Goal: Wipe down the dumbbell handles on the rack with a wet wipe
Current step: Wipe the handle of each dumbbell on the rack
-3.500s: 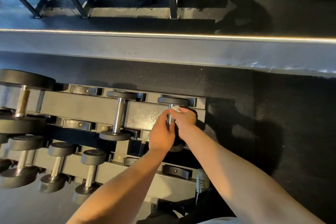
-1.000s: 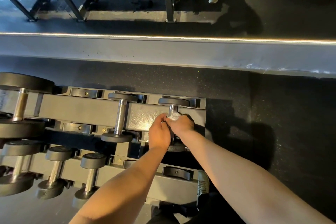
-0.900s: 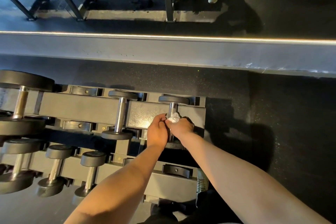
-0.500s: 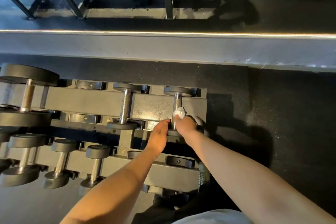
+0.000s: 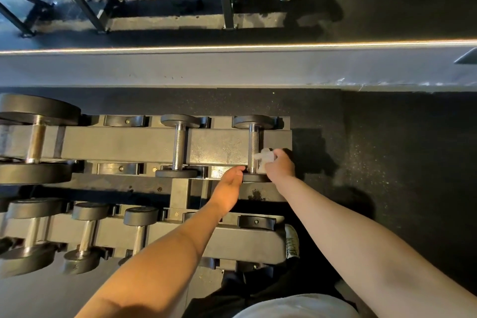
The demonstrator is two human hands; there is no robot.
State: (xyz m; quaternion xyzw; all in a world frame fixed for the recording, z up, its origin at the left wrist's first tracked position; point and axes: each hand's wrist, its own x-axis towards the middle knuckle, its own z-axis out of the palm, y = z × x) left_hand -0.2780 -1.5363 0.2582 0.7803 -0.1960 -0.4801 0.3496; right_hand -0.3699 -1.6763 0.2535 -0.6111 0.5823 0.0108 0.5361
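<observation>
R grip: right hand (image 5: 280, 165) is clenched on the wet wipe (image 5: 263, 157), fingers curled round a bunched wad. The wad is pressed vs. the right side of the handle (image 5: 253, 146), low down, just above the near head (image 5: 256, 177).
L grip: left hand (image 5: 228, 184) grasps nothing. Fingers lie fairly straight, tips touching the near head's left edge.
Why L there: prob. bracing the dumbbell (image 5: 253, 137) so it doesn't roll in its cradle while the wipe rubs. That's a judgement.
Why wad: bunched up it gives a firm pad to push into the knurling. It covers only one side of the bar, so the far side likely needs a wrap or a twist.
Wipe look: white, crumpled, small. A corner pokes out left, onto the bar.
Handle look: bright metal, knurled, runs front-to-back. Upper part is bare. Can't tell wet from dry.
Where: rightmost dumbbell, top tier of the rack (image 5: 219, 147), at its right end.
Beside: neighbour dumbbell (image 5: 178, 146) to the left w/ a similar bar, apart from both hands.
Below: lower-tier dumbbells (image 5: 139, 236) w/ short chrome bars.
Outer: dark speckled floor (image 5: 387, 150); a shoe (image 5: 291, 241) by the rack's near right corner.
Stage: mid-wipe on this bar, I'd say; other bars to do.
</observation>
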